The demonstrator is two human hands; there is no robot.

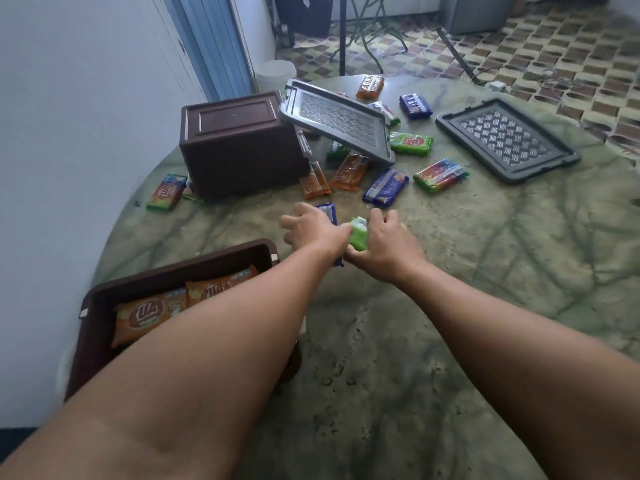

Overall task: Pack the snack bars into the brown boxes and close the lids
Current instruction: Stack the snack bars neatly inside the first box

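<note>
Green snack bar (358,233) at table centre, gripped by right hand (384,247); left hand (313,230) curls over a blue bar (329,213). Open brown box (104,306) at 8 o'clock holds orange bars only. Overturned box (239,143) at 11, both grey lids (341,119) off, many bars loose: packing judged barely begun.

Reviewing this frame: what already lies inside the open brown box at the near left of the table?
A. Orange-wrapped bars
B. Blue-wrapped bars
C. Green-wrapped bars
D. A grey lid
A: the open brown box holds orange-wrapped bars, partly hidden by the left forearm; no blue or green wrapper shows inside it, and both grey lids lie farther back on the table.
</note>
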